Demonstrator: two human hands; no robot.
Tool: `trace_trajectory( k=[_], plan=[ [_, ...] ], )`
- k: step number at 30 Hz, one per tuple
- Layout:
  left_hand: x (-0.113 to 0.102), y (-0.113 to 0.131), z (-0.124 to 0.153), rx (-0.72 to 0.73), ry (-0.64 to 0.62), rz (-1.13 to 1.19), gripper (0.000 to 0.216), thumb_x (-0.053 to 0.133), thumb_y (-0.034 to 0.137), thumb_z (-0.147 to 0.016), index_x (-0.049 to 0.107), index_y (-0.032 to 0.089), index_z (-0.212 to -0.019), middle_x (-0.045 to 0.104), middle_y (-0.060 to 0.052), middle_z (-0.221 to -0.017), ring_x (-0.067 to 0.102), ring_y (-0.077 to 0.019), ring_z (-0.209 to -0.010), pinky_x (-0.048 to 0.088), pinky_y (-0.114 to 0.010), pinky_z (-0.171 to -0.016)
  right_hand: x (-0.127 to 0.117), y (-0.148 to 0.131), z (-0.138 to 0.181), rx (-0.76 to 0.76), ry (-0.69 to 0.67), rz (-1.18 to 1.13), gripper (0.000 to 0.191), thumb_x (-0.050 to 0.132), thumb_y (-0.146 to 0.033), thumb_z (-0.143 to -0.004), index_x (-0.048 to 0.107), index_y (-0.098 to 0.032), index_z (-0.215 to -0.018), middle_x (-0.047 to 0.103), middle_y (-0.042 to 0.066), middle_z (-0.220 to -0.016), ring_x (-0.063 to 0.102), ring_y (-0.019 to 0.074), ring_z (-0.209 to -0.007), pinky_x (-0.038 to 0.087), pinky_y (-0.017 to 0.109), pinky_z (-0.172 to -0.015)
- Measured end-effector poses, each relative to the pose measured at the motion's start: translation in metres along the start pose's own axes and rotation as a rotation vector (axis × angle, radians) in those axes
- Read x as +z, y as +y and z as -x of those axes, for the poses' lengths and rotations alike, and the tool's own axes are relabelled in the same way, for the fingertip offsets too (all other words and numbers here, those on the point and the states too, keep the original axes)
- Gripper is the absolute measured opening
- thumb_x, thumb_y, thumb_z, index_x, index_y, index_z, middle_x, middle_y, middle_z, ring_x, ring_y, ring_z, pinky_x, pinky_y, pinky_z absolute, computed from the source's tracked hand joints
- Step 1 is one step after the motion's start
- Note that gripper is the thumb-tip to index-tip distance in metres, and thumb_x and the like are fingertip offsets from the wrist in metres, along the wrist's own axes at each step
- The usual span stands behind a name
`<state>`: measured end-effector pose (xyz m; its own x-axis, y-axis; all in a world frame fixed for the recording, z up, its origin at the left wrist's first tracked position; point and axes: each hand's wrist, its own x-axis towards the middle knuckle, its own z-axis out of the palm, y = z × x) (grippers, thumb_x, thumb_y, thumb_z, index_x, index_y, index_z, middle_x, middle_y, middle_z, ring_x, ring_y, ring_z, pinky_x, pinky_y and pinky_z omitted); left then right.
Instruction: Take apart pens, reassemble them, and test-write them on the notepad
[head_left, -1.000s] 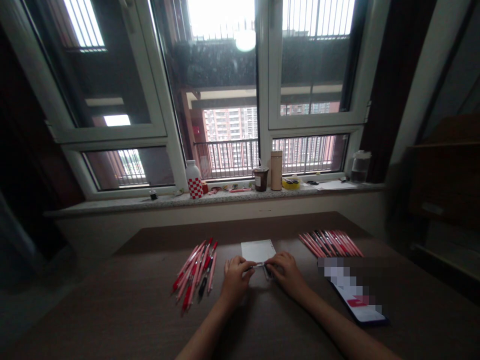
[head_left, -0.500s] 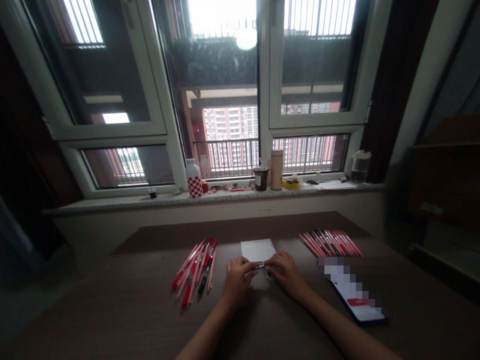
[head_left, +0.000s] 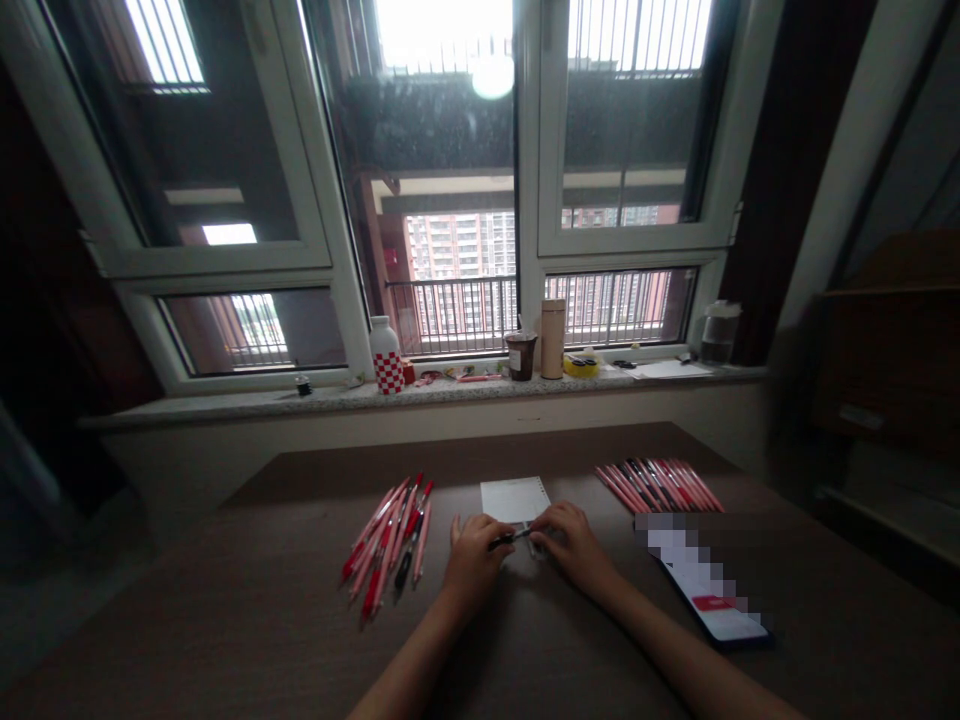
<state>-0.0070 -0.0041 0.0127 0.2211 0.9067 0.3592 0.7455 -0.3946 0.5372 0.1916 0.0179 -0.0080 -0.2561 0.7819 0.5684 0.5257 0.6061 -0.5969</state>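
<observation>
Between my two hands a dark pen [head_left: 513, 537] is held level, just above the near edge of a small white sheet of paper [head_left: 514, 495]. My left hand [head_left: 477, 560] pinches the pen's left end, and my right hand [head_left: 570, 545] has its fingertips closed on the right end. A small pale or clear piece shows below the right fingertips, too blurred to name. Left of my hands lies a loose pile of pens and pencils [head_left: 388, 545], pink, red and black. A neater row of pens and pencils [head_left: 660, 486] lies to the right.
A phone [head_left: 731, 625] lies on the brown table [head_left: 247, 580] beside my right forearm. On the windowsill behind stand a checkered bottle [head_left: 388, 358], a cup [head_left: 521, 356], a tan flask [head_left: 553, 340], a roll of yellow tape [head_left: 581, 366] and a clear jug [head_left: 718, 333].
My left fingers have shifted slightly left and down along the pen, so more of its dark body shows. My right hand has barely moved, and both pen groups lie unchanged.
</observation>
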Motion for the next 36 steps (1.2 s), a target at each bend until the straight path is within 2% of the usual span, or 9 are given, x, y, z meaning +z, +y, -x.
trace_trajectory(
  k=[9, 19, 27, 32, 36],
  plan=[
    [-0.0025, -0.0017, -0.0002, -0.077, 0.121, 0.021, 0.017, 0.057, 0.034, -0.081, 0.069, 0.029, -0.094, 0.066, -0.002, -0.093, 0.058, -0.0214, -0.097, 0.018, -0.054, -0.108, -0.0029, -0.0020, -0.0017, 0.029, 0.026, 0.050, 0.017, 0.057, -0.035, -0.086, 0.068, -0.022, -0.083, 0.068, 0.003, -0.084, 0.056, 0.0218, -0.090, 0.036, 0.037, -0.088],
    [0.0001, -0.0059, -0.0025, -0.119, 0.174, 0.137, 0.023, 0.055, 0.036, -0.081, 0.066, 0.026, -0.098, 0.072, -0.002, -0.100, 0.063, -0.0210, -0.096, 0.013, -0.056, -0.111, -0.0039, 0.0002, -0.0016, 0.032, 0.020, 0.091, 0.023, 0.051, -0.037, -0.089, 0.068, -0.023, -0.083, 0.068, 0.004, -0.085, 0.056, 0.0229, -0.091, 0.037, 0.039, -0.088],
    [-0.0013, -0.0056, -0.0030, -0.142, 0.173, 0.189, 0.023, 0.055, 0.037, -0.080, 0.065, 0.025, -0.098, 0.073, -0.001, -0.091, 0.065, -0.0214, -0.095, 0.011, -0.055, -0.112, -0.0030, -0.0011, -0.0008, 0.027, 0.010, 0.110, 0.019, 0.052, -0.035, -0.088, 0.067, -0.023, -0.084, 0.068, 0.003, -0.086, 0.055, 0.0224, -0.093, 0.034, 0.039, -0.091],
    [-0.0039, -0.0019, -0.0029, -0.124, 0.196, 0.188, 0.020, 0.055, 0.036, -0.080, 0.064, 0.025, -0.094, 0.073, -0.001, -0.093, 0.065, -0.0216, -0.094, 0.013, -0.055, -0.111, -0.0033, -0.0025, -0.0006, 0.019, 0.001, 0.128, 0.018, 0.053, -0.034, -0.088, 0.068, -0.024, -0.085, 0.068, 0.003, -0.086, 0.054, 0.0224, -0.094, 0.034, 0.039, -0.089],
    [-0.0049, 0.0001, -0.0023, -0.156, 0.131, 0.159, 0.015, 0.055, 0.033, -0.079, 0.062, 0.024, -0.088, 0.072, 0.001, -0.084, 0.065, -0.0209, -0.089, 0.011, -0.057, -0.110, -0.0033, -0.0028, -0.0005, 0.023, 0.002, 0.127, 0.020, 0.052, -0.034, -0.089, 0.068, -0.024, -0.085, 0.068, 0.004, -0.086, 0.054, 0.0225, -0.093, 0.034, 0.039, -0.089]
  ],
)
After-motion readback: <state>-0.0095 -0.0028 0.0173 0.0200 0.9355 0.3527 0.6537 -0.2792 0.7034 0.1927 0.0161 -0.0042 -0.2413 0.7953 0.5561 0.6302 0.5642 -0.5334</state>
